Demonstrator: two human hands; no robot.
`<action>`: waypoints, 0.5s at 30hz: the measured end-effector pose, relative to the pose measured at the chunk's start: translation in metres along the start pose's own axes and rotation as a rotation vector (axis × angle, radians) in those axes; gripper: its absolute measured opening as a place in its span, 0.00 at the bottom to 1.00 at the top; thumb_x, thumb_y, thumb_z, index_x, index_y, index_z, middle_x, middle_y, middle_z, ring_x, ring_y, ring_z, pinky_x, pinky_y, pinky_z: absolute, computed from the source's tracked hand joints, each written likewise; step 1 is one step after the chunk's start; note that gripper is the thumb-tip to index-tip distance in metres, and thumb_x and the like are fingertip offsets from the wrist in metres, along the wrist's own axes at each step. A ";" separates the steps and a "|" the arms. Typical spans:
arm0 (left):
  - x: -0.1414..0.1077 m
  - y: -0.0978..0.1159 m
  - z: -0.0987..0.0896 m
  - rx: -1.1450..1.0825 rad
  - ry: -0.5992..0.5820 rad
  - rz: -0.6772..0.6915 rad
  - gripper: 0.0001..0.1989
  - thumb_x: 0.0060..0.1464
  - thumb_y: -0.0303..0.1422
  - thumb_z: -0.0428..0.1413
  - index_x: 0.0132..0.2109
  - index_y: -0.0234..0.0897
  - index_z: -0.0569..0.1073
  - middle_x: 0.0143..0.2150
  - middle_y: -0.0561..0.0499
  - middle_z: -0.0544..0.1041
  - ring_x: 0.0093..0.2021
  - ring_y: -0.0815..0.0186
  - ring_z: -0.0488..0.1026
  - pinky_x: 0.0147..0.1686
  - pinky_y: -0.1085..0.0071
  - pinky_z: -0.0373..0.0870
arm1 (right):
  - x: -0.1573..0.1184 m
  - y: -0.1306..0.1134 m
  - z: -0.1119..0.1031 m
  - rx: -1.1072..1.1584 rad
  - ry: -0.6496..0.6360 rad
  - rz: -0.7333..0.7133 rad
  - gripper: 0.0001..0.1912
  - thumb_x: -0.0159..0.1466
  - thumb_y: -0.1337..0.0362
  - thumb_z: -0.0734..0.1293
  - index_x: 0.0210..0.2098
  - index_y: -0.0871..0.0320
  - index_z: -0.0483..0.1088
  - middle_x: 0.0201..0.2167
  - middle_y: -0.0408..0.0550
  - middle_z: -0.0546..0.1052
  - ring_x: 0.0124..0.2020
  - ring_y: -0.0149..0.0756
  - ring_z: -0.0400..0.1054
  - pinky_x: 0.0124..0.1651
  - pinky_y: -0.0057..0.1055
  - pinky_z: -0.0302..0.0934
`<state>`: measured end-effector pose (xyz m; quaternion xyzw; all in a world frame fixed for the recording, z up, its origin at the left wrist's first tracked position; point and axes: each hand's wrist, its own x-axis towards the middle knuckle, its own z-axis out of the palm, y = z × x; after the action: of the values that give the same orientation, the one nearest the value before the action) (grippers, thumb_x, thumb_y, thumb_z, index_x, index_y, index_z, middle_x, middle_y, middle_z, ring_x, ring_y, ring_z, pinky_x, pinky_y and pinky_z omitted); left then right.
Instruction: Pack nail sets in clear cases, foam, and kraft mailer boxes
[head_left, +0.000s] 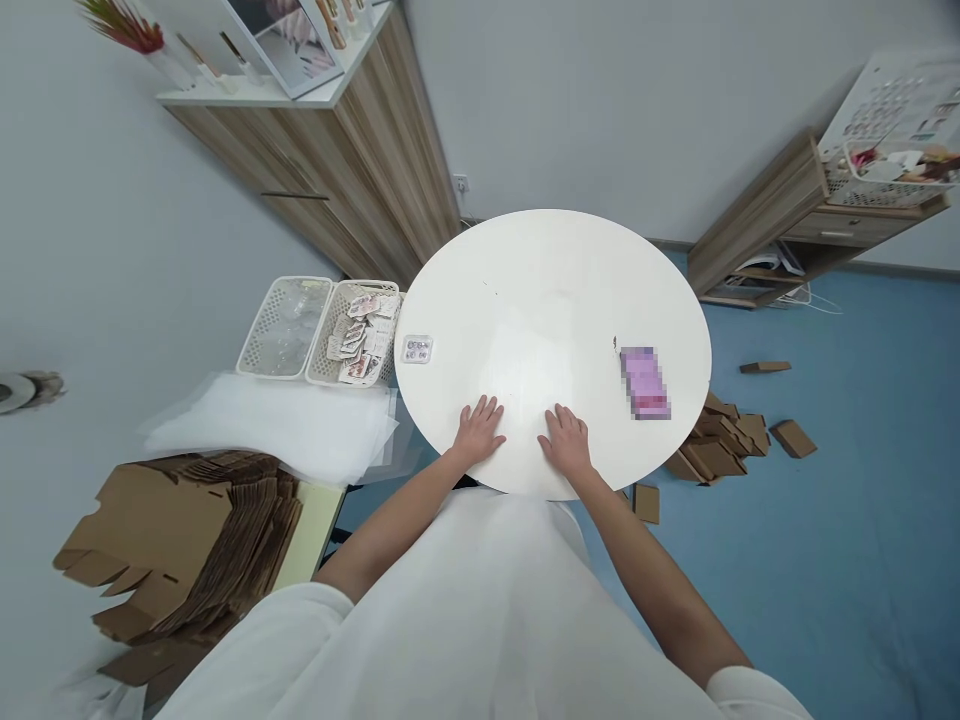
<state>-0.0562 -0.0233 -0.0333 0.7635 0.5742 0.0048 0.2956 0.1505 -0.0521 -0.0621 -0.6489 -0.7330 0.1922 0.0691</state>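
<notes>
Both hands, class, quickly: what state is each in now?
Left hand: open, palm down on the white table, holding nothing.
Right hand: open, palm down there too, holding nothing.

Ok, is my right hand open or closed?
Open: your right hand lies palm down on the white table, fingers extended and gripping nothing.

Shirt (510, 610): plain white, bottom centre
Left sleeve (300, 612): short, lower left
Right sleeve (754, 692): short, lower right
Left hand (478, 433): bare
Right hand (567, 442): bare
</notes>
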 end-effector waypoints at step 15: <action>0.003 -0.038 -0.015 -0.193 0.137 0.045 0.26 0.47 0.34 0.55 0.55 0.45 0.61 0.64 0.46 0.50 0.64 0.53 0.40 0.59 0.52 0.34 | 0.011 -0.023 0.002 0.032 0.136 0.092 0.27 0.57 0.55 0.58 0.55 0.56 0.54 0.59 0.58 0.52 0.59 0.53 0.45 0.54 0.51 0.42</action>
<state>-0.0939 -0.0082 -0.0393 0.7421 0.5727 0.1189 0.3274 0.1269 -0.0439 -0.0567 -0.6921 -0.6930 0.1621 0.1202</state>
